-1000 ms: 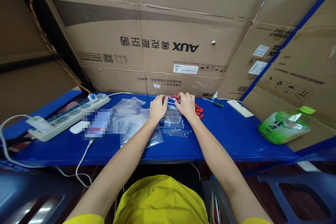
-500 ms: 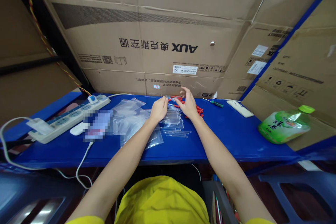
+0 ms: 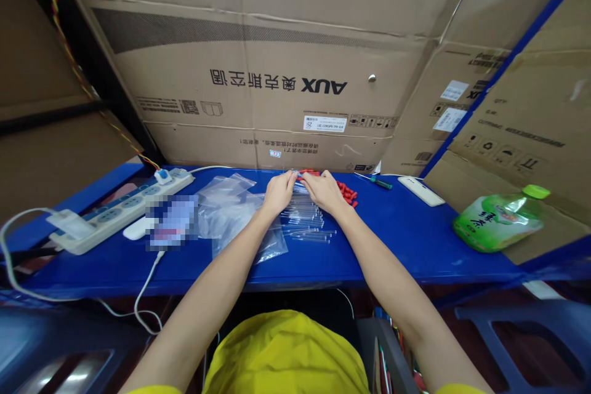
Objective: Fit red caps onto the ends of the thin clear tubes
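Note:
My left hand and my right hand meet at the far side of a row of clear thin tubes lying on the blue table. Both hands have their fingers pinched together where a clear tube and a small red cap meet. What each pinch holds is too small to name surely. A heap of small red caps lies just right of my right hand. Clear plastic bags lie left of my left hand.
A white power strip with cables lies at the left, with a blurred patch beside it. A small screwdriver, a white remote-like bar and a lying green bottle are at the right. Cardboard boxes wall the back.
My right hand, which was raised with fingers spread half a second ago, has come back down and closed next to my left hand over the tubes.

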`<act>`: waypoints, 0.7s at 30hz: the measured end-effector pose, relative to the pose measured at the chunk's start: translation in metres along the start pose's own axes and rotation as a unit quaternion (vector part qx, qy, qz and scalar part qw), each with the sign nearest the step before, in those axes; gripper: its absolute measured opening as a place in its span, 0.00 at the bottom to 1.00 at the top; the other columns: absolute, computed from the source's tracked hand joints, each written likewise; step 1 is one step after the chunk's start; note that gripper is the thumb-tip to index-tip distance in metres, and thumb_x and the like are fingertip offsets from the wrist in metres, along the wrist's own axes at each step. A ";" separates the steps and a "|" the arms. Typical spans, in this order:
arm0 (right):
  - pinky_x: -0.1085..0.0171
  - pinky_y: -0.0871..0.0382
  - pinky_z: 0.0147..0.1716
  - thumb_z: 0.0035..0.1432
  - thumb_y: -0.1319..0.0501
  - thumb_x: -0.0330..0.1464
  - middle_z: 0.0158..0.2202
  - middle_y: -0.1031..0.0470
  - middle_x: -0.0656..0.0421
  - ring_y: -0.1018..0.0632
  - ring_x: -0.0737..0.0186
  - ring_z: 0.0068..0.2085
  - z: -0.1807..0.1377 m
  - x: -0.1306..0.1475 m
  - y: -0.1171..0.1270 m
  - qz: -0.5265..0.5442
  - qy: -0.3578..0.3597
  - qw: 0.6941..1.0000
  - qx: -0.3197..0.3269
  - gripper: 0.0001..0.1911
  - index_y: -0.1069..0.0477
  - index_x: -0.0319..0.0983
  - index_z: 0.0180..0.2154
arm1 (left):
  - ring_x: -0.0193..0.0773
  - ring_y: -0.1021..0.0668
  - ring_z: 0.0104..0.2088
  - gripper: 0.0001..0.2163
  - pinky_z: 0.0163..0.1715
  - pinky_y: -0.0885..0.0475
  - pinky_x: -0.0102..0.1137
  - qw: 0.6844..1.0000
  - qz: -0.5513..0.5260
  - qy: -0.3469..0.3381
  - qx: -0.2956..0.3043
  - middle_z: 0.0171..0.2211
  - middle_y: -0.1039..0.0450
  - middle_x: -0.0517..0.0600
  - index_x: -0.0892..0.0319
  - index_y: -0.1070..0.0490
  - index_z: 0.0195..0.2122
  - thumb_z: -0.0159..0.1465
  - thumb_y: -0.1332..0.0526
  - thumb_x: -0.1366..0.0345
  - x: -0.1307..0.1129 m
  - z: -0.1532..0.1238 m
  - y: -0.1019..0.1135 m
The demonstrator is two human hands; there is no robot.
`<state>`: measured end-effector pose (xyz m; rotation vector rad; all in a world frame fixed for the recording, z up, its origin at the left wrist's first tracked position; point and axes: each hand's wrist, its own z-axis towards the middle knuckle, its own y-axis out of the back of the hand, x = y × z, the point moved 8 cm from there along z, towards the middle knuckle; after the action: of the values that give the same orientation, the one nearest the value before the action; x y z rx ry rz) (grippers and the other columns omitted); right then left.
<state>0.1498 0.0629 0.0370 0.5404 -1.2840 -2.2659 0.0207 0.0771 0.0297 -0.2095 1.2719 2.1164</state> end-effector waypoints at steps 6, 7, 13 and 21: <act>0.59 0.49 0.40 0.81 0.55 0.38 0.41 0.14 0.50 0.20 0.55 0.38 -0.003 -0.004 0.000 -0.016 -0.003 1.000 0.006 0.21 0.24 0.39 0.50 | 0.44 0.18 0.38 0.22 0.37 0.38 0.34 0.999 0.029 0.026 0.011 0.35 0.17 0.54 0.55 0.26 0.35 0.81 0.53 0.55 -0.002 0.000 0.007; 0.59 0.48 0.40 0.81 0.55 0.38 0.41 0.14 0.50 0.20 0.55 0.38 -0.003 -0.005 0.000 -0.014 -0.004 1.000 0.004 0.21 0.24 0.39 0.50 | 0.44 0.18 0.38 0.22 0.37 0.39 0.34 0.999 0.034 0.030 0.011 0.36 0.17 0.54 0.54 0.25 0.35 0.81 0.53 0.55 -0.002 0.000 0.008; 0.59 0.48 0.41 0.81 0.54 0.39 0.40 0.13 0.52 0.21 0.56 0.36 -0.001 -0.009 0.004 -0.019 -0.017 1.000 0.006 0.21 0.24 0.41 0.48 | 0.46 0.18 0.41 0.22 0.39 0.38 0.35 0.997 0.054 0.050 -0.002 0.37 0.16 0.56 0.54 0.23 0.35 0.80 0.52 0.54 -0.002 0.002 0.013; 0.59 0.50 0.40 0.81 0.54 0.40 0.40 0.13 0.53 0.22 0.57 0.35 -0.001 -0.012 0.008 -0.026 -0.022 0.999 0.015 0.21 0.24 0.42 0.47 | 0.47 0.19 0.40 0.23 0.38 0.40 0.36 0.996 0.054 0.065 -0.009 0.36 0.16 0.56 0.54 0.22 0.33 0.80 0.51 0.54 -0.002 0.004 0.014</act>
<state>0.1615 0.0657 0.0452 0.5440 -1.3425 -2.3167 0.0150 0.0752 0.0428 -0.2957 1.3668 2.2371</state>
